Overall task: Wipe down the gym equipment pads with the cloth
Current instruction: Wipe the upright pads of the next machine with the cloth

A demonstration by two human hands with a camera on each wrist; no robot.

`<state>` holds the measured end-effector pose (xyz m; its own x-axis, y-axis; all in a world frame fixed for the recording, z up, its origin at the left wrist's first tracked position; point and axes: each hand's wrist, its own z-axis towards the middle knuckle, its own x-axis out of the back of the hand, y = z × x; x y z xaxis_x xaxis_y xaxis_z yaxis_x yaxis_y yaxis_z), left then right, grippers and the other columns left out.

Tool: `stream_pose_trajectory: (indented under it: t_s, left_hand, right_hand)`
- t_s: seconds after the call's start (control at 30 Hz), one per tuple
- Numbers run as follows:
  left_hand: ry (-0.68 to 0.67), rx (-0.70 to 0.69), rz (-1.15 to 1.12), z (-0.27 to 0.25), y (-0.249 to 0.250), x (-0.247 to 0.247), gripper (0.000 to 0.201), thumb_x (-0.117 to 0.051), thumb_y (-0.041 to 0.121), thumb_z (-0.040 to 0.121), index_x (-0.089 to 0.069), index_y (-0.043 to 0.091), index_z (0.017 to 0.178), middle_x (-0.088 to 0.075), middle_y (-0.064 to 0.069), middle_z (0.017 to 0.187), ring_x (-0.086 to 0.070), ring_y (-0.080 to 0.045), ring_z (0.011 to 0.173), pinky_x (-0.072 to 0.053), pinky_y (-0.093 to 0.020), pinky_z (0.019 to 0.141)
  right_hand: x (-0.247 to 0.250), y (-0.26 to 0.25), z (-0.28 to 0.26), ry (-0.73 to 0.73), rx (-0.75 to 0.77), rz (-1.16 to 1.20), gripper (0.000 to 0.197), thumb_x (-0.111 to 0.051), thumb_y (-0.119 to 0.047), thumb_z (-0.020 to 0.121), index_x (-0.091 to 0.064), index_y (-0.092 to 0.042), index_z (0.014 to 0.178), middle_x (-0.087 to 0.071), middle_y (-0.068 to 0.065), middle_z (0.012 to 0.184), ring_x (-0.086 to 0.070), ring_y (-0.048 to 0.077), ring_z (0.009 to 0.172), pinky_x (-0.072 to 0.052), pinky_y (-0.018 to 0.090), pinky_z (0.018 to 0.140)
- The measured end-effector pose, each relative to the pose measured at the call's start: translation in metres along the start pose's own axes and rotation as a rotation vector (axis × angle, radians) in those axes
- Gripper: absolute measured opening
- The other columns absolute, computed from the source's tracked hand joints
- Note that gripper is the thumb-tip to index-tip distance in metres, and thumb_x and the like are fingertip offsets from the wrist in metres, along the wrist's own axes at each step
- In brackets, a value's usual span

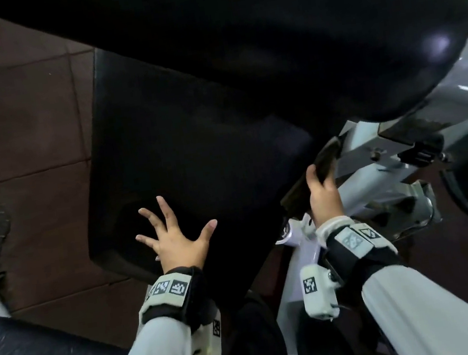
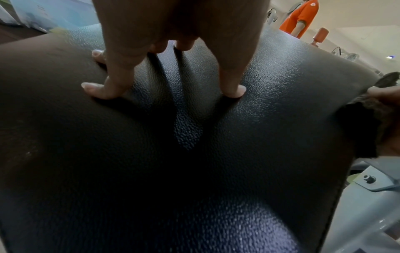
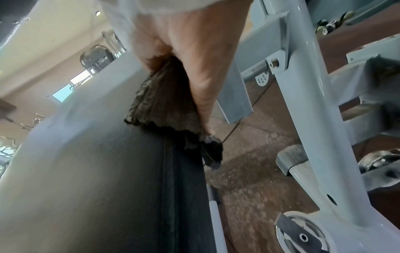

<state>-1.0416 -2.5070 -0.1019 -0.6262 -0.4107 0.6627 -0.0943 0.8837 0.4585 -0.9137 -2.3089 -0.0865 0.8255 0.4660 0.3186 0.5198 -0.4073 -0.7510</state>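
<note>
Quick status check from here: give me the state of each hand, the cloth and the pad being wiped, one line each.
Left hand: open, fingers spread, fingertips pressing the pad's top surface.
Right hand: curled round the cloth at the pad's right edge.
Dark brown ribbed cloth: bunched in the right hand, pressed against the pad's side.
Black textured vinyl seat pad: dented under the left fingertips; wet or dry cannot be told.
Grey metal machine frame: untouched.

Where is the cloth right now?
The cloth is in the right hand, pressed against the right side edge of the black pad, beside the grey frame.
</note>
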Motion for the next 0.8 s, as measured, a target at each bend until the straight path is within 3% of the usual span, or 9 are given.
stream_pose_trajectory:
  t_s: [0.07, 0.17, 0.23, 0.27, 0.37, 0.47, 0.63, 0.8]
  left_hand:
    - [0.006, -0.003, 0.001, 0.000, 0.000, -0.001, 0.112, -0.069, 0.059, 0.071, 0.015, 0.044, 0.144, 0.027, 0.007, 0.155, 0.020, -0.048, 0.139, -0.022, -0.064, 0.109]
    - [0.004, 0.000, 0.005, -0.001, 0.000, 0.000, 0.112, -0.068, 0.059, 0.071, 0.015, 0.045, 0.144, 0.027, 0.008, 0.155, 0.020, -0.047, 0.139, -0.025, -0.064, 0.108]
    - [0.004, 0.003, 0.014, -0.001, 0.001, 0.000, 0.112, -0.068, 0.060, 0.072, 0.015, 0.045, 0.144, 0.028, 0.008, 0.155, 0.020, -0.047, 0.139, -0.025, -0.064, 0.108]
    - [0.006, 0.002, 0.019, -0.001, 0.001, 0.000, 0.111, -0.068, 0.060, 0.072, 0.015, 0.044, 0.145, 0.027, 0.007, 0.155, 0.020, -0.047, 0.139, -0.024, -0.064, 0.109]
    - [0.008, -0.006, 0.028, 0.000, 0.001, -0.001, 0.111, -0.067, 0.060, 0.073, 0.016, 0.043, 0.145, 0.027, 0.006, 0.155, 0.020, -0.048, 0.139, -0.021, -0.062, 0.108]
    - [0.002, -0.007, 0.032, 0.001, 0.000, -0.001, 0.111, -0.067, 0.059, 0.073, 0.017, 0.043, 0.145, 0.028, 0.006, 0.155, 0.021, -0.048, 0.138, -0.020, -0.063, 0.108]
    - [-0.009, -0.002, 0.029, 0.001, 0.004, 0.000, 0.111, -0.067, 0.058, 0.074, 0.016, 0.041, 0.145, 0.029, 0.004, 0.155, 0.022, -0.049, 0.137, -0.020, -0.063, 0.108]
    - [-0.010, 0.000, 0.046, 0.000, 0.004, 0.000, 0.111, -0.065, 0.059, 0.074, 0.018, 0.041, 0.145, 0.029, 0.004, 0.155, 0.021, -0.050, 0.137, -0.020, -0.062, 0.109]
  right_hand:
    - [-0.005, 0.002, -0.007, 0.010, 0.009, -0.026, 0.061, -0.037, -0.040, 0.098, -0.011, -0.022, 0.151, -0.026, -0.004, 0.152, -0.024, 0.014, 0.139, -0.014, 0.004, 0.093]
    - [-0.020, 0.030, -0.031, -0.010, 0.045, -0.071, 0.064, -0.039, -0.034, 0.098, -0.006, -0.020, 0.151, -0.017, -0.005, 0.154, -0.019, 0.014, 0.141, -0.007, 0.008, 0.107]
    - [-0.033, 0.057, -0.063, -0.099, -0.013, -0.125, 0.064, -0.039, -0.028, 0.099, 0.002, -0.020, 0.149, -0.013, -0.012, 0.149, -0.020, 0.007, 0.137, 0.000, -0.002, 0.096]
    - [-0.040, 0.071, -0.080, -0.147, -0.047, -0.128, 0.067, -0.039, -0.028, 0.099, 0.006, -0.023, 0.148, -0.014, -0.011, 0.150, -0.020, 0.009, 0.138, -0.003, -0.001, 0.095]
    - [-0.056, 0.113, -0.119, -0.303, -0.122, -0.128, 0.072, -0.039, -0.032, 0.098, 0.016, -0.035, 0.145, -0.020, -0.014, 0.148, -0.022, 0.013, 0.141, -0.013, 0.015, 0.104]
    - [-0.059, 0.120, -0.123, -0.341, -0.189, -0.102, 0.071, -0.038, -0.034, 0.099, 0.017, -0.038, 0.144, -0.023, -0.016, 0.147, -0.027, 0.013, 0.138, -0.017, 0.020, 0.107]
    - [-0.047, 0.101, -0.092, -0.239, -0.147, -0.030, 0.068, -0.038, -0.036, 0.098, 0.008, -0.035, 0.148, -0.022, -0.009, 0.151, -0.024, 0.013, 0.139, -0.017, 0.018, 0.107]
    - [-0.053, 0.115, -0.111, -0.324, -0.170, -0.108, 0.072, -0.040, -0.035, 0.097, 0.011, -0.032, 0.147, -0.021, -0.004, 0.154, -0.028, 0.016, 0.138, -0.021, 0.021, 0.107]
